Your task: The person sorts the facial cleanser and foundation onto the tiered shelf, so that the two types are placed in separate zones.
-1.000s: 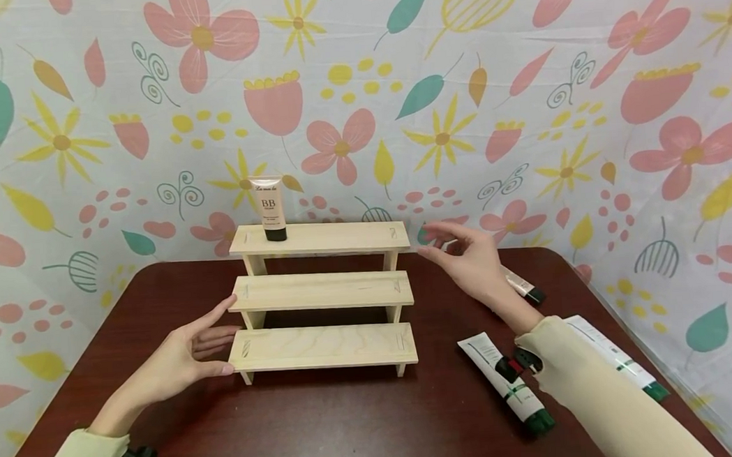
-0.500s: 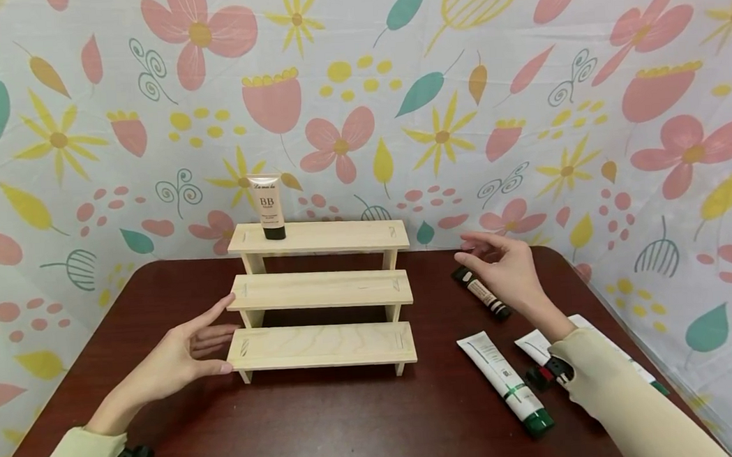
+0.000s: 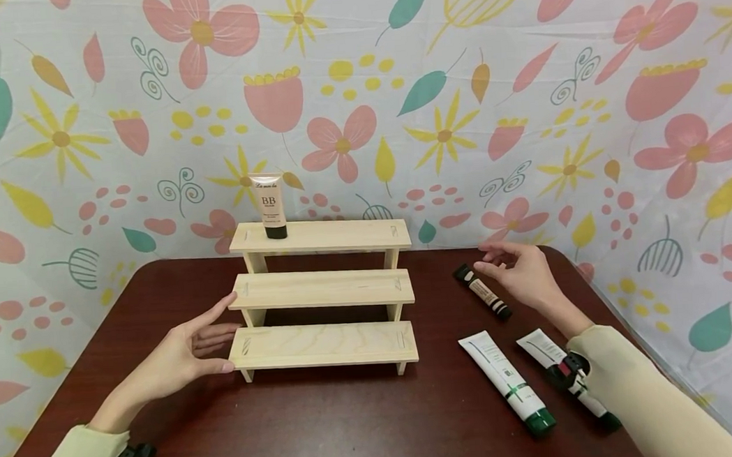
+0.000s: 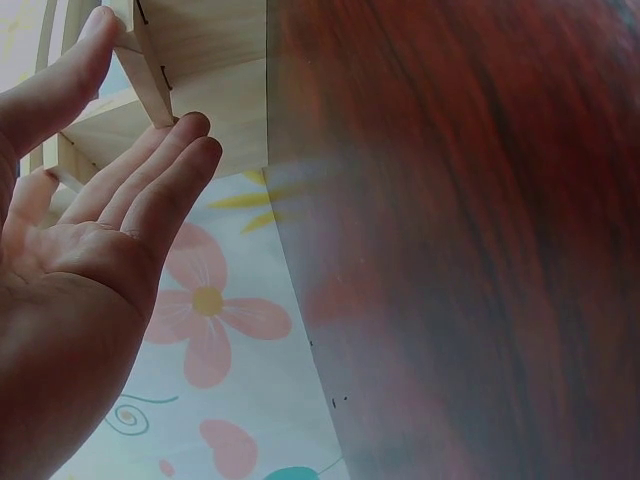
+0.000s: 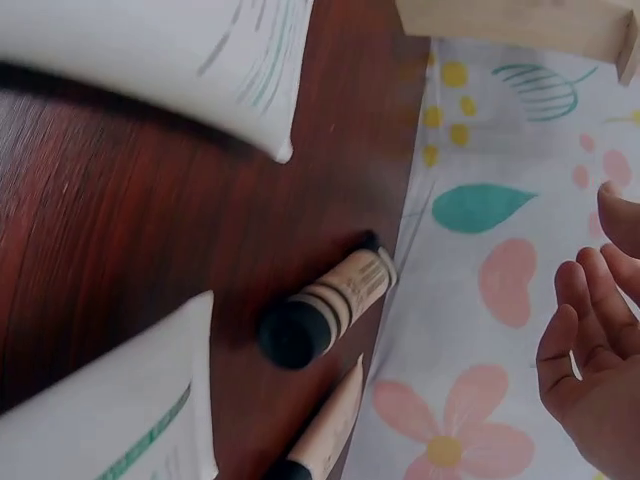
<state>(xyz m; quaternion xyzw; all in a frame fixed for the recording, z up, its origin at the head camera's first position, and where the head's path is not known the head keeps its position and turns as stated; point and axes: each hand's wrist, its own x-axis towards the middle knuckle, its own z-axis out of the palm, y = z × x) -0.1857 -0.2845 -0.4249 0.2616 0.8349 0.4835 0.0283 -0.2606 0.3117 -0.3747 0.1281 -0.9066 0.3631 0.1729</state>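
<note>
My left hand rests its fingertips against the left end of a three-step wooden display stand. The index finger touches the middle step and the thumb the lowest. In the left wrist view the fingers look straight beside the wood. My right hand hovers at the table's back right, fingers loosely bent, nothing held. Nearest to it lies a black-and-beige tube. The right wrist view also shows a pale pink tube with a black cap, hidden in the head view. A BB cream tube stands upright on the top step.
Two white tubes with green caps, one in front and one partly under the right wrist, lie on the dark red-brown table. A floral cloth hangs behind the table.
My right hand has moved right and slightly down, away from the stand, uncovering the black-and-beige tube and covering the pale pink one. My left hand stays in place.
</note>
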